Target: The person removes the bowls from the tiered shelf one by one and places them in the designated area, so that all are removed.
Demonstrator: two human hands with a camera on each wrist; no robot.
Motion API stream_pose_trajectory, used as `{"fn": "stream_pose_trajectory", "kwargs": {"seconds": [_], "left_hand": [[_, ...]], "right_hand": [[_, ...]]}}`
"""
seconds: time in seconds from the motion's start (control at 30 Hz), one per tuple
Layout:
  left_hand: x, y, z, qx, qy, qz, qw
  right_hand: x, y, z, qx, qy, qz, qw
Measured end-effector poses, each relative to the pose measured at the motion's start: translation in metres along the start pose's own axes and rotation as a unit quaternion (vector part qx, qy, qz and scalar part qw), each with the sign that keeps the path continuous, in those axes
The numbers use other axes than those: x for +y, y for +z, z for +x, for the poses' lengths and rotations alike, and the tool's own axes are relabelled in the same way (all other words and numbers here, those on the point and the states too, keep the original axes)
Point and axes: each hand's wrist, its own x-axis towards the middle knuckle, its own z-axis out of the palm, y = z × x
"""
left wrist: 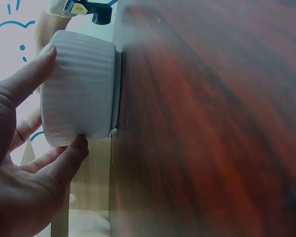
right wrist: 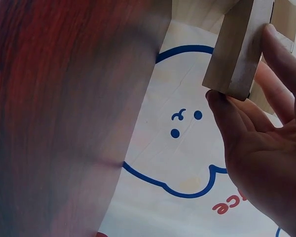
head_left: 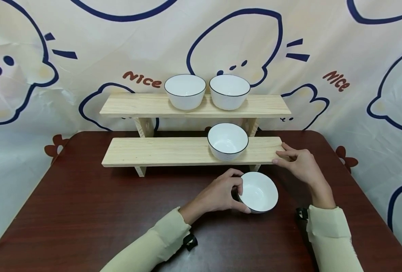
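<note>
One white ribbed bowl (head_left: pixel 259 192), in front of the two-tier wooden shelf (head_left: pixel 156 152), sits between the left hand (head_left: pixel 221 192), gripping it, and the right hand (head_left: pixel 300 163), pinching the shelf's lower right end.

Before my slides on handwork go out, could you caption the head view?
Left hand gripping a white bowl, right hand holding one end of the lower wooden shelf.

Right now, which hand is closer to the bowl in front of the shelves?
The left hand: it grips the bowl, while the right hand is apart from it, touching the lower shelf's right end.
</note>
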Motion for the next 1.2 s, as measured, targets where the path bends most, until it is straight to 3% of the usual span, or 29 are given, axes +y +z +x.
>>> {"fn": "stream_pose_trajectory", "kwargs": {"seconds": [0.33,0.63,1.03,1.2], "left_hand": [[-0.003,-0.009,-0.004,0.021,0.017,-0.011,0.9996],[-0.006,-0.026,-0.01,0.049,0.008,-0.019,0.9986],[-0.017,-0.047,-0.023,0.091,0.028,-0.043,0.9946],[-0.019,-0.058,-0.028,0.11,0.026,-0.089,0.9895]], "right_hand": [[-0.002,-0.001,0.002,-0.007,0.006,0.005,0.9999],[-0.002,-0.002,0.002,-0.006,0.007,0.003,1.0],[0.0,-0.001,0.0,-0.006,0.007,0.001,1.0],[0.0,-0.001,0.0,-0.006,0.006,0.005,1.0]]}}
